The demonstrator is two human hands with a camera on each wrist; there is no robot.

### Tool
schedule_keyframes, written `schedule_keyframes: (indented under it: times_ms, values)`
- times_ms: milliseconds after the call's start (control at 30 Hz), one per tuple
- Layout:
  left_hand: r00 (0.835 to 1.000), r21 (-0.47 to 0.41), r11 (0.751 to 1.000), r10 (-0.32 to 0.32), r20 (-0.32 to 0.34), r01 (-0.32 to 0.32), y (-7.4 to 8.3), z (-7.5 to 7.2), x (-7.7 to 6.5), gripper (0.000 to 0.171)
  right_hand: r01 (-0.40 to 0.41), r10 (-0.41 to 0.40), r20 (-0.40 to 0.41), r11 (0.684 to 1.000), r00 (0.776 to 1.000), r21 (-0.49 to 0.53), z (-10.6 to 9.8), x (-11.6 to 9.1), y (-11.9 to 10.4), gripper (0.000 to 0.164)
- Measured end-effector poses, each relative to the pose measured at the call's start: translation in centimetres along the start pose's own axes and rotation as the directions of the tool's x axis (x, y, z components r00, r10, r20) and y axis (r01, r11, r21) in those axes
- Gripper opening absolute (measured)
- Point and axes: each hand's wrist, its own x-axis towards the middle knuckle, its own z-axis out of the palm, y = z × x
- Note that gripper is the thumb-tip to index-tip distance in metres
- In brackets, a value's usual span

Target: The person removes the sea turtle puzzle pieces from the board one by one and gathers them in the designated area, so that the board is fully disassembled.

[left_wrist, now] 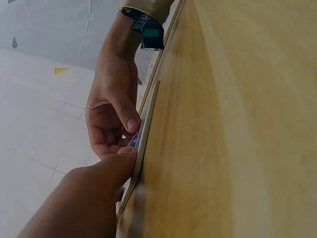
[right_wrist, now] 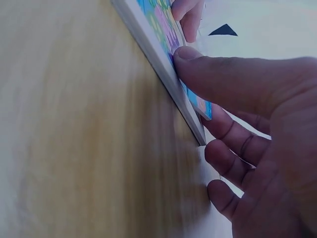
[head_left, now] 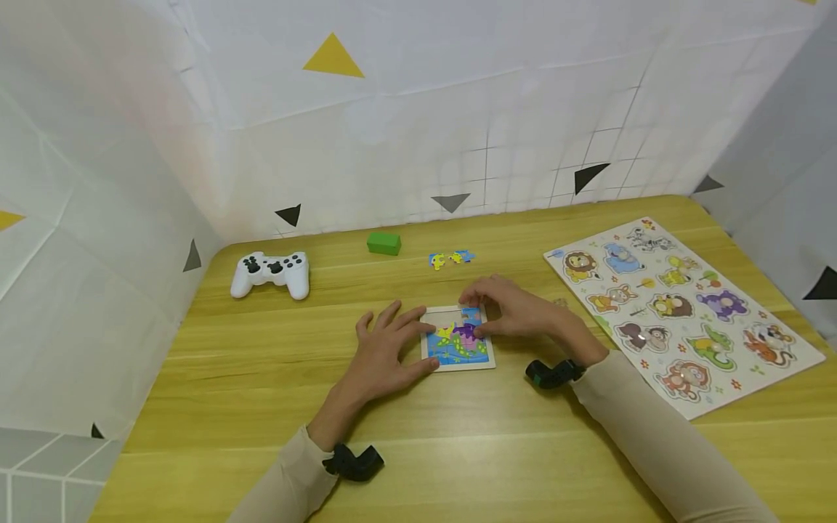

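Observation:
A small framed jigsaw puzzle lies on the table, with a purple and yellow picture on blue and a bare section at its upper left. My left hand rests spread against its left side, thumb on the lower left, index finger on the left border. At the upper right corner my right hand pinches a blue puzzle piece, which stands slightly raised from the frame in the right wrist view. The right thumb lies over the purple part. In the left wrist view, the left hand partly hides the puzzle.
Two joined loose puzzle pieces lie beyond the frame, near a green block. A white game controller sits at the back left. On the right lies a large animal puzzle board. White sheeting hangs behind the table.

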Motion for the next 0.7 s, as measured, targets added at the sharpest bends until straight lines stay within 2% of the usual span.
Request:
schedule_keyframes:
  times_ms: [300, 467, 700]
  values:
    - [1.000, 0.003, 1.000, 0.004, -0.010, -0.004, -0.03, 0.09, 0.01, 0.052, 0.032, -0.033, 0.017, 0.999, 0.999, 0.041, -0.16, 0.01, 0.56, 0.038]
    - [1.000, 0.003, 1.000, 0.001, -0.005, -0.001, -0.04, 0.09, 0.04, 0.052, 0.006, -0.007, 0.017, 0.998, 1.000, 0.069, -0.31, -0.11, 0.53, 0.038]
    - [1.000, 0.002, 1.000, 0.000, -0.004, 0.000, -0.07, 0.12, 0.05, 0.052, -0.036, 0.036, 0.001, 0.998, 0.999, 0.052, -0.40, -0.20, 0.31, 0.038]
